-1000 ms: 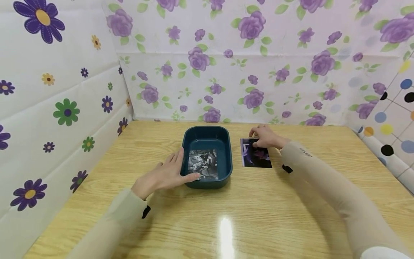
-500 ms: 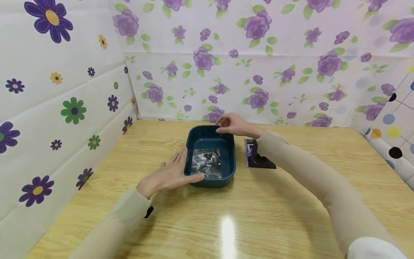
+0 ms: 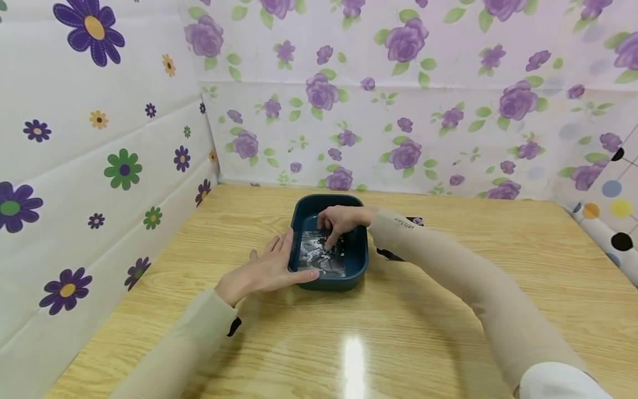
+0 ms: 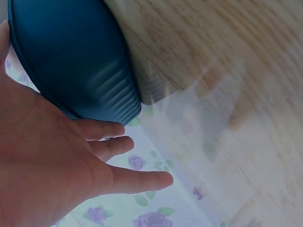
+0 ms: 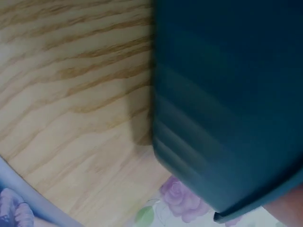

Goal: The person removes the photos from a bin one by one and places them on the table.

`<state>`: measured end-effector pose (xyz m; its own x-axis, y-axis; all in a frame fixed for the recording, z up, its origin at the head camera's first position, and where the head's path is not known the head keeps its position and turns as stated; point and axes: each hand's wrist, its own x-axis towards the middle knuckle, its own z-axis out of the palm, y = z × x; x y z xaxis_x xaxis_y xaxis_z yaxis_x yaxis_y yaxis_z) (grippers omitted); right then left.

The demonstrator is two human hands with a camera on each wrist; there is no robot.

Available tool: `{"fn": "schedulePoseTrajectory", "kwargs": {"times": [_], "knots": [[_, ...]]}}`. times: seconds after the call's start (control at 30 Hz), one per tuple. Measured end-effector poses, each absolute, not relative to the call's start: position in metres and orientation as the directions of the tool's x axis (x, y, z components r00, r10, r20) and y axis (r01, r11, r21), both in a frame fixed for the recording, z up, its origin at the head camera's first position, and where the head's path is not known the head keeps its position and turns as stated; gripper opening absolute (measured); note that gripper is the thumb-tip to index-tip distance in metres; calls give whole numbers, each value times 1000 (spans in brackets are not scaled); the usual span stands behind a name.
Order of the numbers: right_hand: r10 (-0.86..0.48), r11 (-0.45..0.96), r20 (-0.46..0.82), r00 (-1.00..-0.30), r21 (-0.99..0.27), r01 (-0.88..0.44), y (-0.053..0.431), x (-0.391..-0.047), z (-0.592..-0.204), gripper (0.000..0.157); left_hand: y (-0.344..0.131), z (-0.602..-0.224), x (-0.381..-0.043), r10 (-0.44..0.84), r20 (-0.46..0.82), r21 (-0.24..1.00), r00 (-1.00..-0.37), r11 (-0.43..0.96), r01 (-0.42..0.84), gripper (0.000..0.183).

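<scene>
A dark teal rectangular tub (image 3: 336, 285) stands on the table in the head view, with a black-and-white photo card (image 3: 333, 267) lying on its floor. My left hand (image 3: 261, 272) rests along the tub's left side, fingers extended and thumb across the near-left rim. The left wrist view has the spread fingers beside the tub's ribbed outer wall (image 4: 94, 61). My right hand (image 3: 344, 219) reaches down inside over the photo, its thumb tip right at the picture and fingers bent, apart from the thumb. In the right wrist view the tub's wall (image 5: 222, 104) hides most of that hand.
A second, dark purple picture card (image 3: 415, 220) lies right of the tub, mostly covered by my right sleeve (image 3: 438, 249). The wood-grain table (image 3: 399, 332) ends at a flower-print back wall (image 3: 299, 127) and a patterned left wall (image 3: 124, 221).
My right hand has left the dark picture card, passed over the tub's far rim, and lowered inside to the black-and-white photo. The left hand keeps its place at the tub's side.
</scene>
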<state>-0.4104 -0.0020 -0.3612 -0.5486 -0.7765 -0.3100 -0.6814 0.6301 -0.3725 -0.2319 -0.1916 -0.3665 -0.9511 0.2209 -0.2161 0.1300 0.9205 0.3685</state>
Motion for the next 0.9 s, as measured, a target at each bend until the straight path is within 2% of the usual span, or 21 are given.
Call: {"fn": "schedulePoseTrajectory", "kwargs": {"times": [0.33,0.6,0.73,0.9], "knots": [[-771,637,-280,-572,-335,-695,-3,-406,-366,58,-191,-365,-232,224,-236,389,-946,913,119,122],[-788,613,-184,-588,-328,-719,0,-401,-365,60,-191,-365,-233,220,-244,397,-944,911,110,122],[-804,575,-110,-584,-394,-717,6,-396,-363,63,-191,-366,-233,218,-250,397,-943,912,105,123],[-791,512,0,-611,-545,-663,12,-388,-359,59,-192,-366,-233,214,-253,392,-944,914,102,124]]}}
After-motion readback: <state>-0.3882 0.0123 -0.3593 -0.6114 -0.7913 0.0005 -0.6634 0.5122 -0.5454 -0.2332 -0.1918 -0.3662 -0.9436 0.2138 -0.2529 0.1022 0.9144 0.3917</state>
